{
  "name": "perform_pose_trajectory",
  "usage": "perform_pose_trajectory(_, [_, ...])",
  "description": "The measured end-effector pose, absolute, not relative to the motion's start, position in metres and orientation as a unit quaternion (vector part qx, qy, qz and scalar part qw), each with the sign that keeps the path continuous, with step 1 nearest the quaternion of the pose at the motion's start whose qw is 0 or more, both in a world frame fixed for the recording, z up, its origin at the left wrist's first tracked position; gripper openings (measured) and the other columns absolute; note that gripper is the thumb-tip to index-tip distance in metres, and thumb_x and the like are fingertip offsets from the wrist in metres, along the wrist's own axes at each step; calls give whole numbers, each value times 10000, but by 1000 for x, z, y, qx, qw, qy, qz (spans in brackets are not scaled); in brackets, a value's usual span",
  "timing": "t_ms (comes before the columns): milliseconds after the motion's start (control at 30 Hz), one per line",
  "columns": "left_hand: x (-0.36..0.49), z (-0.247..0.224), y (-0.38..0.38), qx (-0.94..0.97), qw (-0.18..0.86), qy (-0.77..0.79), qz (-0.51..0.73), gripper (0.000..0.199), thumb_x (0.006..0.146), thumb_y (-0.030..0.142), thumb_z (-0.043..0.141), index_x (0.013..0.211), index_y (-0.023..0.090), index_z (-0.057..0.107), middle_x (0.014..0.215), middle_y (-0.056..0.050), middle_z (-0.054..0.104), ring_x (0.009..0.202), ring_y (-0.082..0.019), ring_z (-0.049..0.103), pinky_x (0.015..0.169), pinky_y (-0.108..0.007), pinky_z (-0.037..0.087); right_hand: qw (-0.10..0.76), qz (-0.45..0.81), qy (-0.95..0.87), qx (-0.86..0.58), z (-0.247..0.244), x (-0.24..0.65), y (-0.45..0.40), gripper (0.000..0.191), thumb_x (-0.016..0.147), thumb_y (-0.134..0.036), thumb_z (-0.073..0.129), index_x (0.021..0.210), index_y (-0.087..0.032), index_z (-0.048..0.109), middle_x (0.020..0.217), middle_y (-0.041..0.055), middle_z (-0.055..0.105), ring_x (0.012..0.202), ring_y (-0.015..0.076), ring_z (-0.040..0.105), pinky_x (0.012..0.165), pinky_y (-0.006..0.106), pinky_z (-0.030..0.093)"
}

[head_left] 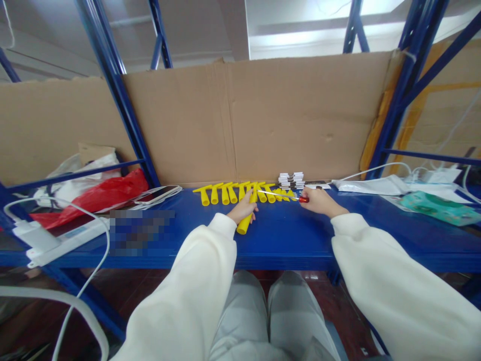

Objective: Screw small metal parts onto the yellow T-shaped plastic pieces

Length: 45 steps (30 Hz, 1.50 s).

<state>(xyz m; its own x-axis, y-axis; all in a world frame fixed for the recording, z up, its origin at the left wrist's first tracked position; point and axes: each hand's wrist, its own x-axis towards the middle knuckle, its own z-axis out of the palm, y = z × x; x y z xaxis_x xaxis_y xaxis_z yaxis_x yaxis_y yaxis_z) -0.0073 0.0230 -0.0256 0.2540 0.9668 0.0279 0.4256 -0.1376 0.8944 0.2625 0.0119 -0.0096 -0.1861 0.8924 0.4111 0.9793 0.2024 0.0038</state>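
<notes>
My left hand (245,206) is wrapped round a yellow T-shaped piece (245,223), whose tube end points toward me. My right hand (317,199) holds a screwdriver by its red handle (303,199). The thin metal shaft (278,194) runs left, its tip at the upper part of the held piece. Behind my left hand, several more yellow T-shaped pieces (205,195) stand in a row on the blue shelf (287,235). Small yellow parts (286,195) and tiny metal bits (296,193) lie between the row and my right hand.
White stacked pieces (290,180) stand by the cardboard wall (300,115). At left are a phone (163,193), a red bag (130,195) and a power strip (71,243) with cables. At right lie a white packet (376,185) and a green packet (439,208). Blue posts (128,115) flank the shelf.
</notes>
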Motion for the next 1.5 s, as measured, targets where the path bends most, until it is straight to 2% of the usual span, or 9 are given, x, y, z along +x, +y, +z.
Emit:
perform_pose_trajectory(167, [-7, -23, 20, 673, 411, 519, 330, 745, 923, 167, 418, 1573, 292, 78, 891, -23, 605, 435, -53, 500, 397, -159, 418, 172, -127, -752, -623, -10, 264, 12, 108, 777, -310, 539, 794, -229, 609, 815, 49, 738, 790, 240, 659, 739, 333, 406])
perform_pose_trajectory(400, [-7, -23, 19, 671, 411, 520, 331, 750, 923, 141, 401, 1573, 295, 59, 902, -28, 608, 442, -56, 501, 397, -158, 411, 179, -93, -770, -606, -17, 266, 18, 70, 727, -280, 588, 767, -226, 569, 751, 55, 713, 657, 200, 617, 607, 278, 395])
perform_pose_trajectory(567, [-7, -22, 19, 674, 412, 518, 328, 741, 925, 169, 417, 1573, 294, 80, 907, -31, 622, 439, -56, 505, 407, -163, 423, 192, -91, -754, -622, -13, 264, 15, 111, 758, -244, 547, 853, -221, 600, 866, 60, 743, 794, 223, 662, 705, 297, 421])
perform_pose_trajectory(700, [-6, -20, 16, 673, 408, 525, 322, 769, 907, 129, 390, 1577, 290, 51, 935, -46, 625, 446, -59, 510, 395, -163, 418, 173, -118, -747, -631, -10, 262, 12, 86, 771, -244, 542, 811, -215, 612, 809, 53, 733, 799, 233, 659, 754, 325, 414])
perform_pose_trajectory(900, [-4, -16, 11, 670, 405, 533, 321, 800, 888, 69, 366, 1578, 297, 31, 952, -50, 620, 437, -51, 491, 382, -154, 397, 156, -115, -746, -637, -11, 262, 13, 129, 744, -205, 580, 871, -201, 599, 818, 75, 726, 725, 203, 639, 639, 266, 385])
perform_pose_trajectory(1000, [-3, -16, 10, 668, 404, 534, 325, 789, 893, 67, 363, 1578, 288, 41, 936, -45, 617, 430, -48, 485, 377, -151, 389, 163, -94, -750, -634, -10, 261, 11, 140, 749, -208, 572, 887, -203, 595, 850, 72, 731, 748, 204, 643, 643, 261, 390])
perform_pose_trajectory(1200, [-4, -16, 9, 666, 411, 531, 325, 766, 896, 63, 364, 1578, 274, 87, 933, -44, 608, 434, -51, 494, 377, -160, 389, 157, -90, -753, -632, -9, 262, 11, 29, 759, -241, 570, 752, -214, 568, 788, 49, 711, 711, 193, 621, 633, 259, 372])
perform_pose_trajectory(1367, [-4, -18, 12, 668, 411, 530, 323, 773, 894, 66, 367, 1578, 284, 81, 958, -50, 626, 438, -51, 500, 391, -163, 403, 177, -81, -758, -623, -15, 264, 17, 81, 721, -207, 601, 788, -212, 556, 770, 51, 696, 654, 174, 590, 589, 244, 361])
perform_pose_trajectory(1500, [-5, -18, 13, 666, 411, 530, 326, 762, 904, 88, 382, 1577, 284, 85, 948, -50, 627, 432, -51, 503, 378, -158, 398, 179, -62, -752, -631, -13, 262, 16, 33, 739, -218, 583, 758, -212, 556, 801, 56, 703, 697, 182, 605, 607, 247, 369])
